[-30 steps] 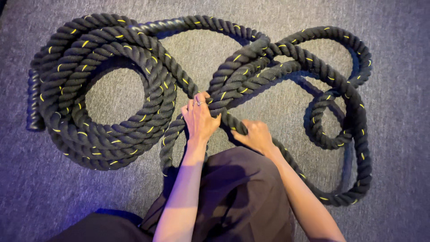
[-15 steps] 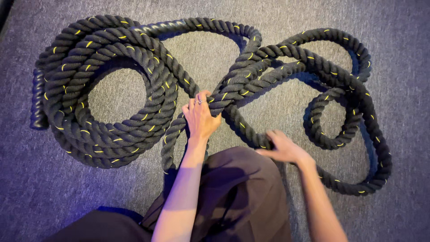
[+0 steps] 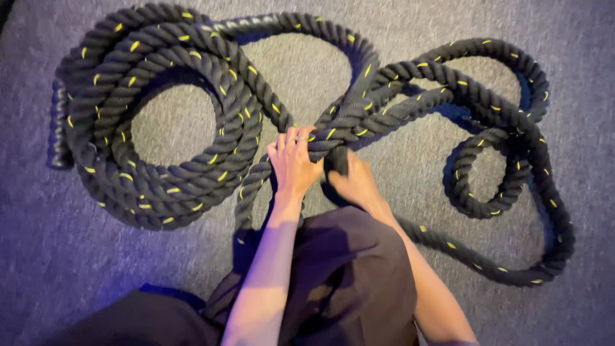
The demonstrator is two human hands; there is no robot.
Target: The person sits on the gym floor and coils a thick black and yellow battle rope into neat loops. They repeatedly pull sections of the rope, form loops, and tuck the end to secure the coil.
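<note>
Grey carpet (image 3: 384, 19) covers the whole floor, nap short, purple light falling on the lower left. On it lies 1 heavy black rope (image 3: 160, 186) flecked with yellow tracer, thick twisted strands. Its left part is wound into a flat coil (image 3: 102, 96) of several turns around a bare patch of carpet. Its right part sprawls in loose loops (image 3: 512, 160), 1 small ring inside a wider outer sweep. Between coil and loops, several strands bunch together and cross, right in front of the person. Dark brown trousers (image 3: 346, 275) fill the bottom centre; person is kneeling or crouched at the rope, which of the 2 cannot be told.

Left hand (image 3: 293, 160) lies on top of the bundle at the crossing, fingers curled over the strands, closed around them in a loose grip. Right hand (image 3: 353, 181) sits just beside it, lower, reaching under the same bundle; fingers are hidden behind the rope, so how far they close cannot be told, though the hand touches the rope.

Step in hand, by judgement: gathering the loose strands at the crossing, coil partly made, right side not yet wound. Next move would call for a firm 2-handed hold, since the rope looks heavy and stiff.
</note>
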